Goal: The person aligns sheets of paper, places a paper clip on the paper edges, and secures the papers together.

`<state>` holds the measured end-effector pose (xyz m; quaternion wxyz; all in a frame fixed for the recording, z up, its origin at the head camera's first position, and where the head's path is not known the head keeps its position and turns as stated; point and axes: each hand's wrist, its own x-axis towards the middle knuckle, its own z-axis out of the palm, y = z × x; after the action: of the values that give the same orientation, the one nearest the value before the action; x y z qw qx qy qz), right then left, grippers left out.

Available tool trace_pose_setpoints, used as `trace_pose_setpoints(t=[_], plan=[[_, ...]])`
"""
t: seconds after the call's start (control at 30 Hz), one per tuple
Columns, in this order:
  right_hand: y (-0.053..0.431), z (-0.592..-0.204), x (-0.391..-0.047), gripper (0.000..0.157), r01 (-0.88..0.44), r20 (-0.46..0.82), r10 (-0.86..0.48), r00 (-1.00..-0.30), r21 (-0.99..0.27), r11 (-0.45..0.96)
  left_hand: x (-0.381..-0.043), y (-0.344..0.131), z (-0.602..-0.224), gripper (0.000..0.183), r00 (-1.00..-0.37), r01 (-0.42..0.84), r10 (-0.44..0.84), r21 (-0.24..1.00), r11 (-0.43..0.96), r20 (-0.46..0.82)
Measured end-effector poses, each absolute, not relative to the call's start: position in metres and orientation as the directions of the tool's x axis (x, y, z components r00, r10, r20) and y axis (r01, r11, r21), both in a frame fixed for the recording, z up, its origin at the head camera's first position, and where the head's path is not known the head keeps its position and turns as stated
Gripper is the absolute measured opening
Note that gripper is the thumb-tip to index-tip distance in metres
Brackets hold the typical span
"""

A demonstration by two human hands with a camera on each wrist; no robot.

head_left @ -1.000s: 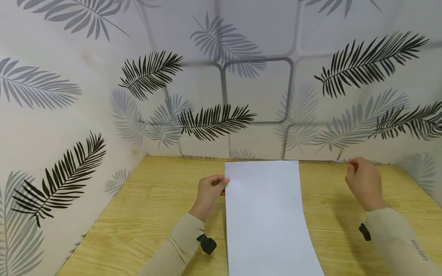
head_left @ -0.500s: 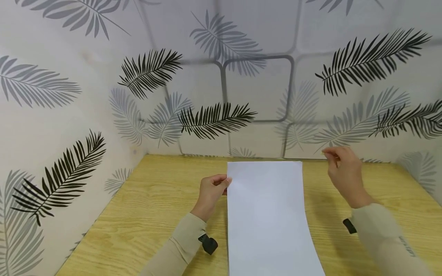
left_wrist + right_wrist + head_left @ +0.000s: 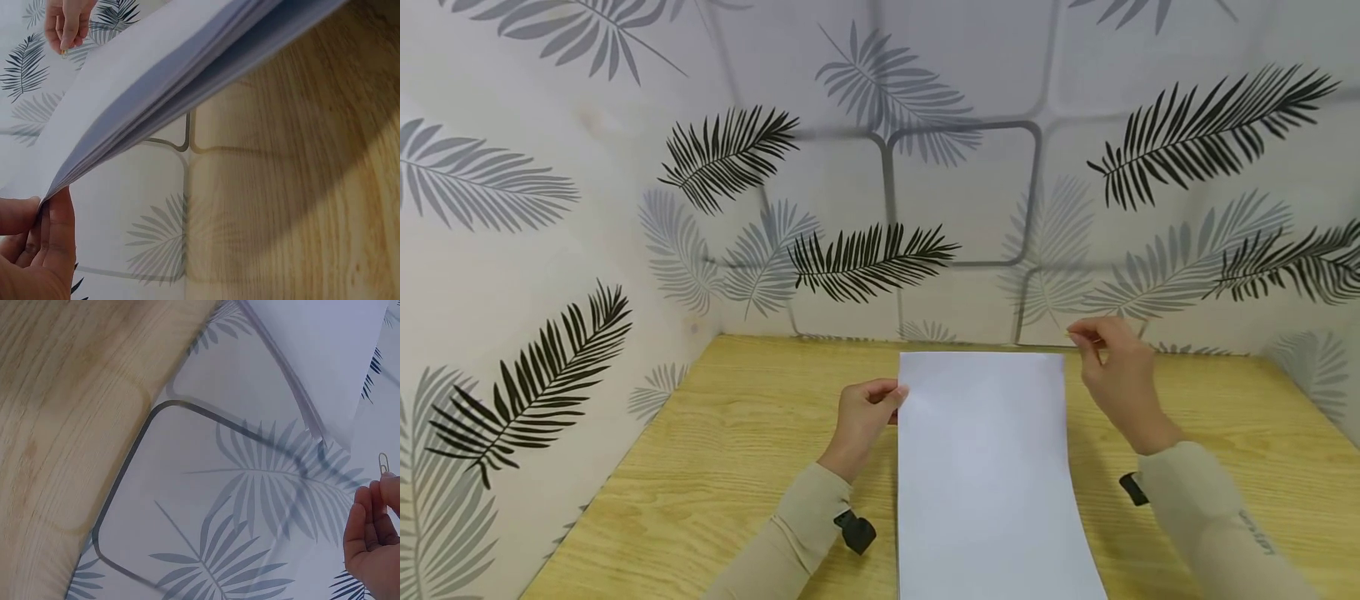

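Note:
My left hand point(image 3: 867, 421) pinches the left edge of a stack of white paper point(image 3: 981, 467) between thumb and fingers, near its top corner. In the left wrist view the sheets point(image 3: 134, 106) fan slightly apart away from that grip. My right hand point(image 3: 1116, 375) is just right of the stack's top right corner, apart from it. Between its thumb and fingertips it pinches a small gold paper clip point(image 3: 384, 464), whose looped end points out past the fingers. In the head view the clip shows only as a tiny yellowish tip.
The stack is held up over a wood-grain tabletop point(image 3: 737, 433). Behind the table stands a pale wall point(image 3: 958, 208) with a feather and leaf pattern, and another such wall lies to the left. A small black device point(image 3: 855, 531) sits at each wrist.
My right hand has moved left with the paper clip, from well out to the right to near the stack's top right corner. The left hand and the stack have shifted slightly right.

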<state>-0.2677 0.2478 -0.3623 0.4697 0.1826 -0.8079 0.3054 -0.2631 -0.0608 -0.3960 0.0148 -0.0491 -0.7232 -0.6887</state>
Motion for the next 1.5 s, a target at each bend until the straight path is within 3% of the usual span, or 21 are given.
trace_pose_setpoints(t=[0.77,1.1,1.5], plan=[[0.204,-0.357,-0.265,0.018,-0.687,0.889,-0.084,-0.449,-0.284,0.669,-0.259,-0.055,-0.395,0.024,-0.994,0.106,0.041,0.993,0.057,0.104],[0.171,-0.354,-0.264,0.02,-0.725,0.844,-0.148,-0.516,-0.339,0.599,-0.257,-0.051,-0.394,0.022,-0.991,0.133,0.043,0.989,0.064,0.13],[0.15,-0.355,-0.269,0.017,-0.753,0.824,-0.213,-0.526,-0.335,0.566,-0.258,-0.048,-0.39,0.023,-0.988,0.149,0.049,0.986,0.075,0.146]])
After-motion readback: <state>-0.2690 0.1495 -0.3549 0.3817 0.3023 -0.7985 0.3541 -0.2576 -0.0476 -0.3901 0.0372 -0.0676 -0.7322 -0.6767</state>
